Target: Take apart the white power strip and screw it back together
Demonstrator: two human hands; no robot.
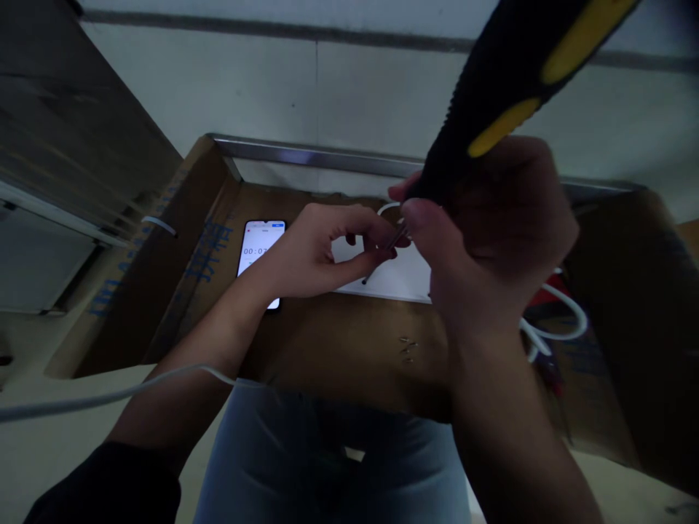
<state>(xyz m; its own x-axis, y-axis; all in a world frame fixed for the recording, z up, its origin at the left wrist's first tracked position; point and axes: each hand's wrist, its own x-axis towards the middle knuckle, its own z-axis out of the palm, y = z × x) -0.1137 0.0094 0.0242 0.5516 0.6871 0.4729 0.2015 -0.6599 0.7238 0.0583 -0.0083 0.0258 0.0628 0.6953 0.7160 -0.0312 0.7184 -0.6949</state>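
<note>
My right hand (491,233) grips a screwdriver with a black and yellow handle (507,80); its thin metal shaft (397,237) points down and left. My left hand (322,251) pinches near the shaft's tip with thumb and forefinger, over a white flat piece (401,280) lying on the cardboard sheet (338,349). What sits between the left fingertips is too small to make out. A white cable loop (389,208) shows just behind the fingers.
A phone (255,251) with a lit timer screen lies at the left on the cardboard. Small screws (407,349) lie near the cardboard's middle. White cables (557,320) and something red sit at the right. Another white cable (109,397) crosses my left forearm.
</note>
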